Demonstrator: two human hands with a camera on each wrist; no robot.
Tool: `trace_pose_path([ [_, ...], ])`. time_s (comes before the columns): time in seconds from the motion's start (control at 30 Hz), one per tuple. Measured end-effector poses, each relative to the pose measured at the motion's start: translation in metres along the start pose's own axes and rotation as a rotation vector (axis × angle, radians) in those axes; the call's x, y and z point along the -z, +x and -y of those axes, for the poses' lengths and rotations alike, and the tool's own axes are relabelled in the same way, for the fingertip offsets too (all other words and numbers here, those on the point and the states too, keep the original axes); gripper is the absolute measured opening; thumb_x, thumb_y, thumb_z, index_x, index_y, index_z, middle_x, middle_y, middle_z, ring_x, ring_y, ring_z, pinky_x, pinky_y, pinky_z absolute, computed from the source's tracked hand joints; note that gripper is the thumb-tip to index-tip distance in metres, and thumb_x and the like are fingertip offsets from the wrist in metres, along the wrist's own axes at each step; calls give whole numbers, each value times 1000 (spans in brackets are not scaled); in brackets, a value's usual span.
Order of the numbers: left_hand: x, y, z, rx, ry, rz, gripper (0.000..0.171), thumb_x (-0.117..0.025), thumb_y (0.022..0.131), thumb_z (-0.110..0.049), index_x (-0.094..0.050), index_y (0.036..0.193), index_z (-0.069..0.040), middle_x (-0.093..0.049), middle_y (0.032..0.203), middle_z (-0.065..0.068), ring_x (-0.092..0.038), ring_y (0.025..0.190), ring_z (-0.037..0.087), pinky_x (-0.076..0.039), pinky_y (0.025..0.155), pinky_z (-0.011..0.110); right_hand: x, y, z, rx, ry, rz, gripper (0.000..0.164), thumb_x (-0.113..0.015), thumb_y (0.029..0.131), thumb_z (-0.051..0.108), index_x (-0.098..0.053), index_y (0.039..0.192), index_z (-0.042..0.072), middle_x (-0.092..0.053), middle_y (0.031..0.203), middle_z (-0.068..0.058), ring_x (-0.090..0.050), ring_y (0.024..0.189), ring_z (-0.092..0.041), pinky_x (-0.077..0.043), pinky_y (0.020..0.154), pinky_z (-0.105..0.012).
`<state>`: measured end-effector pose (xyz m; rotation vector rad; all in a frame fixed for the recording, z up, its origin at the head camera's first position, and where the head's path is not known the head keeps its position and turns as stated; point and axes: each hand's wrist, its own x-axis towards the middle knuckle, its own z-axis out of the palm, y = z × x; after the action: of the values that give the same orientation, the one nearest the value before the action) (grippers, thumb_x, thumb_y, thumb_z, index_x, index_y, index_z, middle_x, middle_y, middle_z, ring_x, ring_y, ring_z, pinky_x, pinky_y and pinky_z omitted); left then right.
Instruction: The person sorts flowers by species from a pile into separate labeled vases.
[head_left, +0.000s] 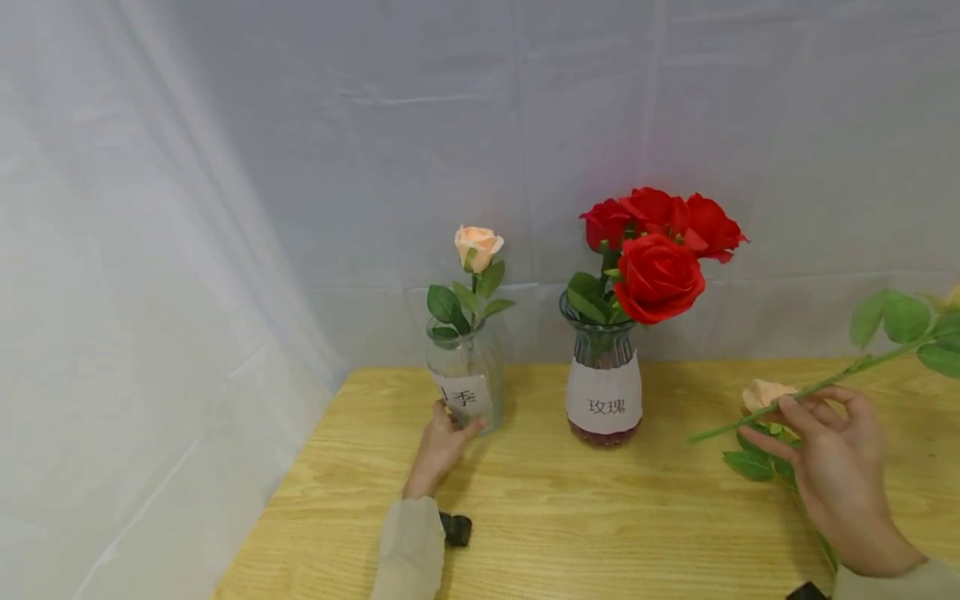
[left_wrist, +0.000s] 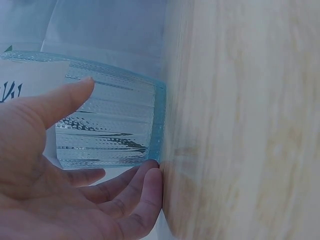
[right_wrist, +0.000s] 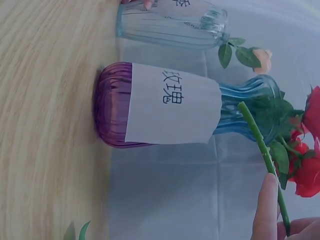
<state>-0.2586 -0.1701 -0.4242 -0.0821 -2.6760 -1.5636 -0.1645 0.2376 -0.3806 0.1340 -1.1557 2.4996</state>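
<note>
My left hand (head_left: 441, 446) grips the lower part of a clear glass vase (head_left: 491, 375), thumb across its front. In the left wrist view the fingers curl beside the vase's base. One peach rose (head_left: 478, 247) stands in this vase, which wears a white paper label (head_left: 463, 397). My right hand (head_left: 843, 475) pinches the green stem (head_left: 813, 386) of a flower between thumb and fingers. The stem's bare end points left, and its yellowish bloom (head_left: 954, 298) is cut off by the frame's right edge. Behind that hand, another peach rose (head_left: 767, 393) lies on the table, partly hidden.
A blue-and-purple glass vase (head_left: 606, 354) with a white label holds several red roses (head_left: 660, 279), right of the clear vase. Both vases stand near the back of the wooden table (head_left: 600, 517). White sheeting (head_left: 375, 167) hangs behind the table and to its left.
</note>
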Motion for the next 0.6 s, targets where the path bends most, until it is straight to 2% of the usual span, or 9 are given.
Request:
trace_pose_path([
  [0.33,-1,0,-1,-1,6,-5,82,-69,98,-21,-19,148,20,-48,133,45,-54,120,52,-48,95,58,-28,-1,-8,101,94,-53,23,-51,97,-18,-43,104,2,-64,83,-13,-70,75,-25,-59,63,-46],
  [0.47,-1,1,-1,11,-8,0,82,-69,98,-21,-18,149,19,-47,135,44,-53,122,52,-48,96,58,-43,-1,-11,129,67,-87,24,-52,96,-18,-41,104,2,-55,80,-11,-66,73,-24,-59,61,-46],
  [0.6,-1,1,0,9,-9,2,82,-69,98,-21,-18,149,19,-47,135,44,-53,122,52,-48,96,57,-58,0,-14,134,20,-160,24,-53,95,-18,-41,101,3,-44,80,-9,-63,72,-23,-59,60,-46],
])
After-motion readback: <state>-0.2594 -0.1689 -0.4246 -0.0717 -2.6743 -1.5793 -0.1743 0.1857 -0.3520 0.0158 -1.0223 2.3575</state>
